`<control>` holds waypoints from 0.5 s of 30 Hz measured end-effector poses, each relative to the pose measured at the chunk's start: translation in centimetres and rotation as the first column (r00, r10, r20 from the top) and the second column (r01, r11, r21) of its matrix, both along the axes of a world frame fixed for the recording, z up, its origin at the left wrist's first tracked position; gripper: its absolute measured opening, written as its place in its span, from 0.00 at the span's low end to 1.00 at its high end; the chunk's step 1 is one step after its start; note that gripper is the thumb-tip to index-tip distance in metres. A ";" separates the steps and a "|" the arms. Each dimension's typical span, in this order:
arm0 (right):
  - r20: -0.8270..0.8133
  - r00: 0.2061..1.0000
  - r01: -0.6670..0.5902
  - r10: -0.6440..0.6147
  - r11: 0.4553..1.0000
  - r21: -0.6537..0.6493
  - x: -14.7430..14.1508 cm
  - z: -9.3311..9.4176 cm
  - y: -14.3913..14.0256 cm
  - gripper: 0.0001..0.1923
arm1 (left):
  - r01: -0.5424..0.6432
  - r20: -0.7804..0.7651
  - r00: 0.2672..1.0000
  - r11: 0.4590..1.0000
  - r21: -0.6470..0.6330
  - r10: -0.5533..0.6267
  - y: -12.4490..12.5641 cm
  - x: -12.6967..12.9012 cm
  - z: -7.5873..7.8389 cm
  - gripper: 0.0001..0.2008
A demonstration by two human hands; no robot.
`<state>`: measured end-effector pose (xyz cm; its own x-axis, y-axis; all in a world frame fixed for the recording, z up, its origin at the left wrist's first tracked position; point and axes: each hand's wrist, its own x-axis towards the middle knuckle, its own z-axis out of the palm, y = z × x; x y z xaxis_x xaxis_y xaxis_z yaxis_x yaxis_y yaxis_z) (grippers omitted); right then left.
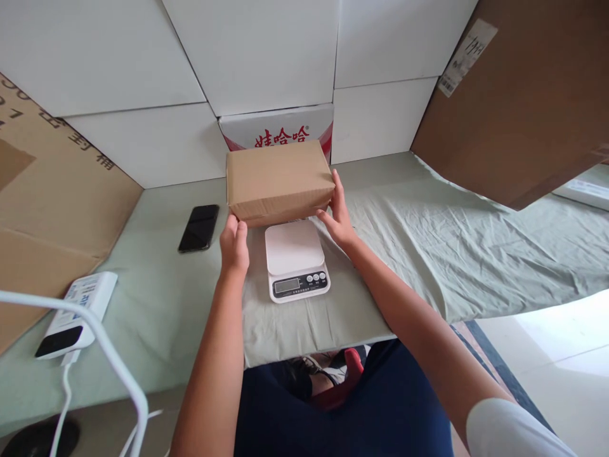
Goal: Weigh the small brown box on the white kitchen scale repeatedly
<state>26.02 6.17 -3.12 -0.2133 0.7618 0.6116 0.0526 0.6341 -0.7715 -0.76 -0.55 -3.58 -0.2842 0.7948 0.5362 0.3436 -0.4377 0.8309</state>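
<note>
Cardboard box point(280, 179) in the head view is resting between left hand point(235, 246) and right hand point(339, 219), both clasping its near corners, beyond the white scale point(295, 246); clearance underneath is staying unclear. One hand's loosening could be sending it tipping against the scale.

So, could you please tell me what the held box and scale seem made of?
Held box: matte brown cardboard, judging by its creased edge. Scale: probably smooth white plastic, given its even, rounded body; display window could be plastic or glass.
</note>
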 end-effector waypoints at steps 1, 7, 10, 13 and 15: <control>0.031 0.999 0.013 -0.014 0.999 0.035 0.3 0.2 -0.9 0.54 | 0.011 -0.002 1.000 0.999 0.035 -0.011 -1.2 0.3 0.5 0.32; 0.158 0.985 0.045 -0.065 0.991 0.124 2.5 -0.6 -7.1 0.49 | 0.046 0.127 0.991 0.998 0.043 -0.051 -9.6 2.4 -0.4 0.38; 0.157 0.984 0.064 -0.086 0.988 0.141 3.0 -1.1 -8.6 0.47 | 0.049 0.165 0.985 0.999 -0.005 -0.047 -11.9 2.9 -1.5 0.40; 0.164 0.983 0.062 -0.084 0.989 0.137 3.0 -1.2 -8.8 0.45 | 0.051 0.179 0.983 0.998 -0.034 -0.044 -12.3 3.0 -1.9 0.41; 0.171 0.982 0.059 -0.081 0.990 0.131 2.9 -1.2 -8.8 0.44 | 0.055 0.182 0.982 0.997 -0.046 -0.046 -12.0 3.0 -1.8 0.41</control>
<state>28.90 -2.59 -4.32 -0.2747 0.6985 0.6608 0.2279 0.7150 -0.6610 2.21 -12.53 -5.33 -0.3315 0.8353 0.4386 0.1643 -0.4067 0.8987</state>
